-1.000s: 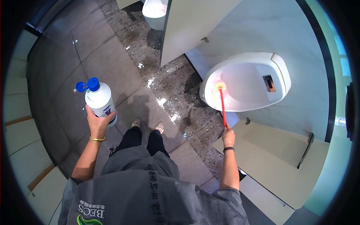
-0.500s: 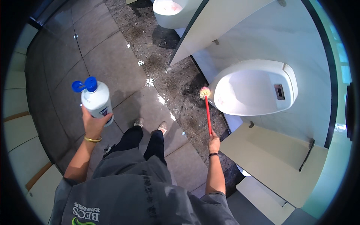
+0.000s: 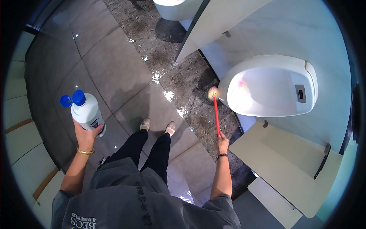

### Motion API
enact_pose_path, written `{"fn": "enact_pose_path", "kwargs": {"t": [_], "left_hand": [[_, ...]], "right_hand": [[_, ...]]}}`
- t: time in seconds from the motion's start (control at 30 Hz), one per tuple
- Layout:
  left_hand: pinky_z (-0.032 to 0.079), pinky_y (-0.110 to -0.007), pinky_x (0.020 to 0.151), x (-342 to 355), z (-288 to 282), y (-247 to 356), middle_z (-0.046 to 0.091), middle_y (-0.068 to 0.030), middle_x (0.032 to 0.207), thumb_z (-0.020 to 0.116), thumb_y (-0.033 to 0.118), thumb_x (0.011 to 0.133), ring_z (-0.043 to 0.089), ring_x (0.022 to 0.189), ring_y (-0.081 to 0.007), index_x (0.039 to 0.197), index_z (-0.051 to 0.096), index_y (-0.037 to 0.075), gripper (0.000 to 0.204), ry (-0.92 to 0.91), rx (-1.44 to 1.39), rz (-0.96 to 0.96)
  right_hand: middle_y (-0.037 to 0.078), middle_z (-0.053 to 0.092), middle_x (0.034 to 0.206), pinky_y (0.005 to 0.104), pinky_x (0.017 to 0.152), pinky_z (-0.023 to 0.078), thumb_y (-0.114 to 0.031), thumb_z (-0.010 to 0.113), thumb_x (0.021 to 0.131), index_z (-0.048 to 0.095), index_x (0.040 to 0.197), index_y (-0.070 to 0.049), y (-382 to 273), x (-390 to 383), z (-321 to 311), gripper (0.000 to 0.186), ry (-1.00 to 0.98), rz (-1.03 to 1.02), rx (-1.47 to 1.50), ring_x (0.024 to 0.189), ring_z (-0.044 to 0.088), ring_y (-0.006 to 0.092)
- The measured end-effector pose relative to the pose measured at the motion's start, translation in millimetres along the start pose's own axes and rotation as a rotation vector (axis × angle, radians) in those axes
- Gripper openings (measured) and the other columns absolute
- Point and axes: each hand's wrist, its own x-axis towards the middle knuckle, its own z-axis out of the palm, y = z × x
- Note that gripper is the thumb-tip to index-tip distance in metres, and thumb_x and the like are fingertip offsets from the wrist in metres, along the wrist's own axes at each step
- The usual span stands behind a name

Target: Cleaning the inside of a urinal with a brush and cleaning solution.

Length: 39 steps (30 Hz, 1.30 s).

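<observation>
My left hand (image 3: 85,136) is wrapped round a white plastic bottle (image 3: 85,108) on the left, held upright with its blue flip cap (image 3: 78,98) lifted open. On the right, my right hand (image 3: 222,143) grips the red handle of a toilet brush (image 3: 217,116). The pale yellow and pink bristle head points away from me, beside the near lip of a white wall urinal (image 3: 267,86). Whether the bristles touch the lip I cannot tell. A small pink-and-yellow object lies inside the bowl, near its front.
A grey partition (image 3: 206,32) stands beyond the urinal, with a second urinal (image 3: 177,10) behind it. Nearer me, a beige partition (image 3: 289,164) juts out on the right. Wet patches shine on the dark stone strip (image 3: 187,86) beside grey floor tiles (image 3: 103,57).
The bottle and my left hand have shifted left and slightly lower in view. The urinal, brush and right hand appear a little further right. Both grips are unchanged.
</observation>
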Motion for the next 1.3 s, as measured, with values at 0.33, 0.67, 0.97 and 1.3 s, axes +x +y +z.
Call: {"fn": "enact_pose_path", "kwargs": {"t": [0.33, 0.67, 0.97, 1.3], "left_hand": [[0.039, -0.034, 0.093, -13, 21, 21, 0.052, -0.0125, 0.115, 0.081, 0.008, 0.051, 0.052, 0.105, -0.0238, 0.125, 0.036, 0.0, 0.087, -0.032, 0.004, 0.094], [0.039, -0.034, 0.092, -55, 63, 73, 0.05, -0.0103, 0.116, 0.082, 0.015, 0.059, 0.05, 0.105, -0.0218, 0.125, 0.035, 0.0, 0.082, -0.166, -0.145, 0.289], [0.037, -0.034, 0.094, -114, 87, 132, 0.045, -0.0119, 0.118, 0.081, 0.015, 0.059, 0.047, 0.107, -0.0229, 0.129, 0.029, -0.001, 0.089, -0.171, -0.14, 0.374], [0.039, -0.033, 0.092, -157, 72, 172, 0.047, -0.0105, 0.116, 0.082, 0.011, 0.056, 0.048, 0.105, -0.022, 0.13, 0.029, 0.001, 0.092, -0.275, -0.263, 0.496]], "right_hand": [[0.0, 0.047, 0.056, 0.0233, 0.032, 0.031, -0.023, 0.046, 0.093, 0.048, 0.128, -0.018, 29, -65, -46, 0.036, -0.017, 0.426, 0.492, 0.037, 0.038, 0.0089], [0.001, 0.045, 0.056, 0.0242, 0.03, 0.028, -0.024, 0.044, 0.094, 0.048, 0.12, -0.019, 25, 26, -38, 0.027, -0.132, 0.698, 1.118, 0.037, 0.035, 0.0092], [-0.002, 0.04, 0.051, 0.0229, 0.029, 0.027, -0.019, 0.041, 0.095, 0.041, 0.132, -0.018, 19, -79, -90, 0.037, 0.212, 0.348, 1.181, 0.034, 0.033, 0.0067], [-0.006, 0.038, 0.058, 0.0194, 0.034, 0.03, -0.015, 0.045, 0.094, 0.038, 0.136, -0.012, 3, -107, -115, 0.043, 0.384, -0.186, 1.265, 0.041, 0.034, 0.0027]]}}
